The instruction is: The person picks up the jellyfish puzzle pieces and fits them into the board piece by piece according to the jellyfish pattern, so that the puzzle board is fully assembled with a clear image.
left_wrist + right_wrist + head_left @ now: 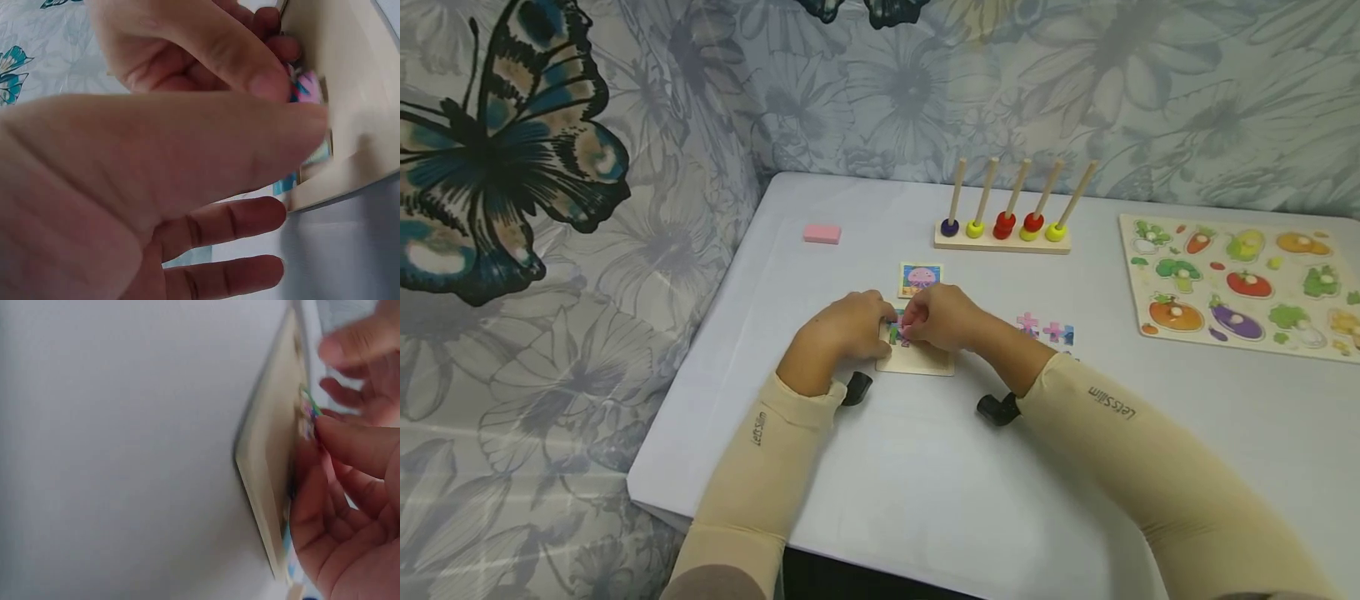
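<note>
A small wooden puzzle board (917, 362) lies on the white table, with colourful pieces in its upper left part. My right hand (946, 318) pinches a small puzzle piece (308, 412) between thumb and finger at the board. At the board's left side is my left hand (844, 327), its thumb on the board near the lower left and other fingers extended, as the left wrist view shows. Just behind the board lies a picture card (921, 278) with a pink sea creature. Loose jigsaw pieces (1054, 332) lie to the right, partly hidden by my right forearm.
A peg stand (1002, 242) with coloured beads stands towards the back. A pink block (822, 234) lies at the back left. The vegetable puzzle board (1187, 275) covers the right side. A patterned cloth (692, 150) hangs behind and left of the table.
</note>
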Demonstrator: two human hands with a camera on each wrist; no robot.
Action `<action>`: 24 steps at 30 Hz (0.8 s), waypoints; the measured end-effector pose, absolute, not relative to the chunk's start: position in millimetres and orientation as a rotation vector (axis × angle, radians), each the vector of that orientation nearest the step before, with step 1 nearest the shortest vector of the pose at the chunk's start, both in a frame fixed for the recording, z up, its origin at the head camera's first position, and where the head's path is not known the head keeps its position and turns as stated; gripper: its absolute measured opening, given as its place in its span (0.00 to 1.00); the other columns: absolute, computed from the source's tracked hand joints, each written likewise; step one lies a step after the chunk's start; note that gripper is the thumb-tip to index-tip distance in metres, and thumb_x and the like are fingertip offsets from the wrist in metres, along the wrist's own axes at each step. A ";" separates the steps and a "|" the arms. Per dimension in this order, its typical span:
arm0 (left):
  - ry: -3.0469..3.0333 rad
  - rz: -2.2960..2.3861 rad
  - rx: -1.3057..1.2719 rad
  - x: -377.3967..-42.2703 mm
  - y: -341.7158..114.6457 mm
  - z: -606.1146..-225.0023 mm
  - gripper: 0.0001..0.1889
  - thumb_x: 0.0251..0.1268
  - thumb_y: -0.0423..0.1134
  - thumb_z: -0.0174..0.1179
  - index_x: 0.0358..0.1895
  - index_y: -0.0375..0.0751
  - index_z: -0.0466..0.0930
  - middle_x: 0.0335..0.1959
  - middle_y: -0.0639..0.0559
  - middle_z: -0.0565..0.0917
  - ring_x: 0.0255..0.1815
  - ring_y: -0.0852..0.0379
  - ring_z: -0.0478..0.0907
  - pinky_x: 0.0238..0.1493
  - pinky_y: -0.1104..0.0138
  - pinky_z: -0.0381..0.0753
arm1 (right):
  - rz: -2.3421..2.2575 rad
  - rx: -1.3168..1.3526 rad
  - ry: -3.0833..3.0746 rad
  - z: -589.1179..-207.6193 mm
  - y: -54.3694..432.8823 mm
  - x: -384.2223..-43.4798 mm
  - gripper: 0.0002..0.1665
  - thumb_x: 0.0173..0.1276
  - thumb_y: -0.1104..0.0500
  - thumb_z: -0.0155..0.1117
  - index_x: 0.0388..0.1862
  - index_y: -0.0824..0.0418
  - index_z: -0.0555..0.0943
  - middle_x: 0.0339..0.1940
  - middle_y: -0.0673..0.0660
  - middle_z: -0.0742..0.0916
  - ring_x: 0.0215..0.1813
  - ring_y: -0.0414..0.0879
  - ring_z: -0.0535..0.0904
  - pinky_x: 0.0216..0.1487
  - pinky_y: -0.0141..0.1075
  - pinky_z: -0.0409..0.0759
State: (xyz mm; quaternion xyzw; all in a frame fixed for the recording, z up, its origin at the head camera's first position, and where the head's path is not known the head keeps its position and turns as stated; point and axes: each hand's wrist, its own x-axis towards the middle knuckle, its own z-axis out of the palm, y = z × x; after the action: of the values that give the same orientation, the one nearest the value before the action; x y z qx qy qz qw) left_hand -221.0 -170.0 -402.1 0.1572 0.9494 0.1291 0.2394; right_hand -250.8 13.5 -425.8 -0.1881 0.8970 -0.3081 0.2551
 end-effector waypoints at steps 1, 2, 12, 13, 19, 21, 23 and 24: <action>2.602 0.357 0.436 -221.6 -169.7 -402.9 0.27 0.64 0.42 0.68 0.67 0.47 0.79 0.59 0.51 0.77 0.61 0.50 0.74 0.65 0.54 0.74 | -0.826 -0.514 2.446 -426.9 10.9 -249.9 0.03 0.68 0.59 0.72 0.36 0.56 0.86 0.30 0.52 0.86 0.37 0.46 0.78 0.40 0.36 0.76; 2.605 0.362 0.442 -222.3 -169.1 -403.5 0.25 0.66 0.42 0.66 0.66 0.47 0.80 0.59 0.50 0.78 0.61 0.50 0.74 0.65 0.54 0.74 | -0.812 -0.522 2.456 -428.0 9.0 -249.4 0.03 0.68 0.59 0.73 0.36 0.56 0.86 0.29 0.52 0.85 0.37 0.46 0.78 0.40 0.36 0.76; 2.652 0.363 0.405 -229.6 -166.1 -410.2 0.16 0.73 0.38 0.60 0.60 0.51 0.83 0.59 0.50 0.81 0.58 0.51 0.75 0.63 0.54 0.75 | -0.749 -0.497 2.522 -430.2 6.0 -255.5 0.07 0.67 0.56 0.74 0.38 0.57 0.85 0.32 0.54 0.84 0.39 0.48 0.77 0.39 0.36 0.76; 2.658 0.358 0.409 -230.2 -166.2 -411.1 0.15 0.73 0.38 0.61 0.60 0.51 0.83 0.58 0.51 0.81 0.57 0.51 0.75 0.62 0.54 0.75 | -0.752 -0.487 2.526 -430.5 5.9 -256.5 0.07 0.67 0.56 0.74 0.38 0.57 0.85 0.32 0.55 0.84 0.39 0.48 0.77 0.39 0.36 0.76; 2.705 0.324 0.433 -232.6 -167.5 -417.2 0.13 0.72 0.39 0.64 0.56 0.53 0.84 0.55 0.51 0.81 0.54 0.51 0.75 0.59 0.55 0.77 | -0.750 -0.471 2.529 -433.3 3.9 -259.5 0.07 0.67 0.56 0.74 0.37 0.58 0.85 0.31 0.54 0.84 0.39 0.48 0.77 0.40 0.36 0.76; 2.721 0.309 0.447 -232.8 -168.1 -418.3 0.13 0.71 0.40 0.65 0.55 0.53 0.84 0.54 0.51 0.81 0.54 0.50 0.75 0.58 0.55 0.77 | -0.756 -0.465 2.523 -433.2 3.1 -259.8 0.07 0.66 0.57 0.74 0.37 0.58 0.84 0.31 0.55 0.84 0.39 0.48 0.77 0.41 0.37 0.76; 2.730 0.308 0.447 -232.7 -168.8 -418.8 0.13 0.70 0.40 0.66 0.55 0.53 0.84 0.54 0.51 0.81 0.54 0.50 0.76 0.58 0.55 0.77 | -0.763 -0.463 2.524 -433.6 2.5 -260.4 0.07 0.66 0.57 0.74 0.37 0.58 0.84 0.31 0.55 0.84 0.38 0.48 0.77 0.41 0.37 0.76; 2.733 0.306 0.444 -232.6 -169.3 -419.0 0.13 0.70 0.40 0.66 0.55 0.54 0.84 0.53 0.51 0.81 0.54 0.50 0.76 0.57 0.55 0.77 | -0.767 -0.461 2.522 -434.2 2.0 -261.1 0.07 0.66 0.57 0.74 0.36 0.57 0.84 0.31 0.55 0.84 0.38 0.48 0.77 0.40 0.37 0.76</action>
State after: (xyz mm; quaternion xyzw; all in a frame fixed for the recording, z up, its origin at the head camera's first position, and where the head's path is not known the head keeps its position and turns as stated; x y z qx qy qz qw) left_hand -232.6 -169.3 -419.0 0.1569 0.9655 0.1083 0.1771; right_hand -261.1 2.0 -434.2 -0.1674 0.9171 -0.2789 0.2305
